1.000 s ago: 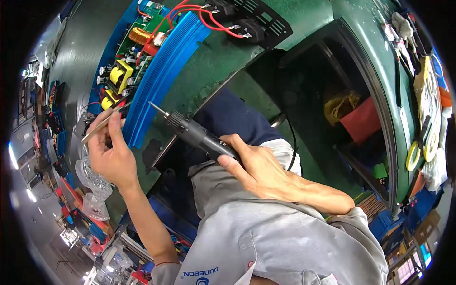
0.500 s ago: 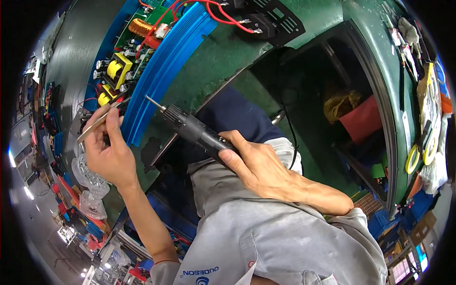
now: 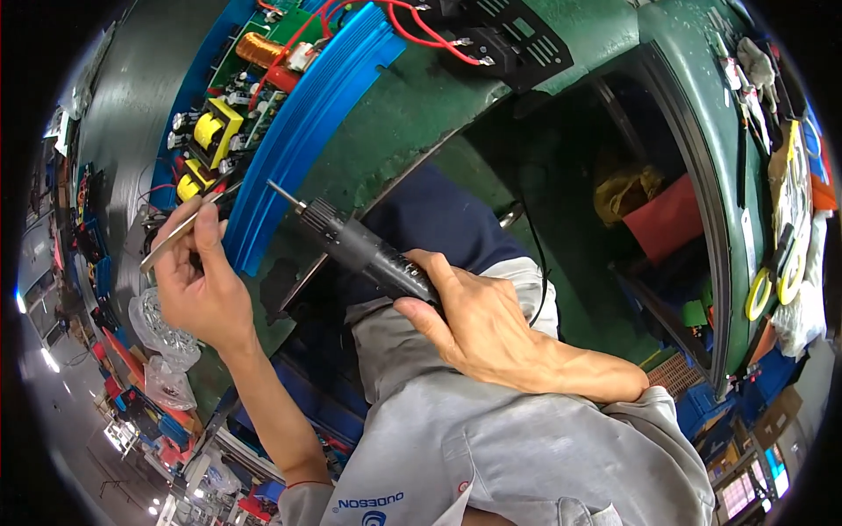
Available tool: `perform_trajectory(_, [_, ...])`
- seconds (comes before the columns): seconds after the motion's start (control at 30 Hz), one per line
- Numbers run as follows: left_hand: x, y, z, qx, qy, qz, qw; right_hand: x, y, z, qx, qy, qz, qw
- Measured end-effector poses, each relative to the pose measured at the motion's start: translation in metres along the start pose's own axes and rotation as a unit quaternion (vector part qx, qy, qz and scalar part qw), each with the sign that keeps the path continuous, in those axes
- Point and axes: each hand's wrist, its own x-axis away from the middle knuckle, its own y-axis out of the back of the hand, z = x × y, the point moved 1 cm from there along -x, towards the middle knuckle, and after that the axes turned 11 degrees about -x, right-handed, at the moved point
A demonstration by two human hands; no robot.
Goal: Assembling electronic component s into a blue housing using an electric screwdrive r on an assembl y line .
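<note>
Blue lettering, clear as you like, on the grey shirt [image 3: 517, 451], left chest, upside down from up here | right alongside, a blue emblem [image 3: 374, 519], clipped by the view's lower rim | and pale marks on the black driver [image 3: 351, 245], too small to read!

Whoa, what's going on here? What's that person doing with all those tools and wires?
A person is working with both hands at a green table. The right hand holds a black power screwdriver, its thin tip pointing toward a blue metal case; I can't tell if they touch. The left hand pinches what looks like metal tweezers near the case's close end. Inside the case are yellow parts and a copper coil. Red wires run to a black panel.
</note>
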Motion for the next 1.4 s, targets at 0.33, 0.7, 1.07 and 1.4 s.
perform_trajectory(0.33, [0.006, 0.000, -0.003, 0.027, -0.024, 0.041, 0.998, -0.005, 0.019, -0.014, -0.479, -0.347, 0.189, 0.784])
perform_trajectory(0.7, [-0.006, 0.010, 0.002, 0.061, -0.031, 0.062, 0.996, -0.016, 0.032, 0.010, -0.503, -0.439, 0.190, 0.720])
perform_trajectory(1.07, [-0.016, 0.019, -0.005, 0.062, -0.053, 0.124, 0.989, -0.010, 0.040, 0.007, -0.478, -0.429, 0.213, 0.736])
perform_trajectory(1.4, [-0.032, 0.022, -0.032, -0.182, -0.164, 0.233, 0.941, -0.009, 0.032, 0.021, -0.310, -0.390, 0.200, 0.843])
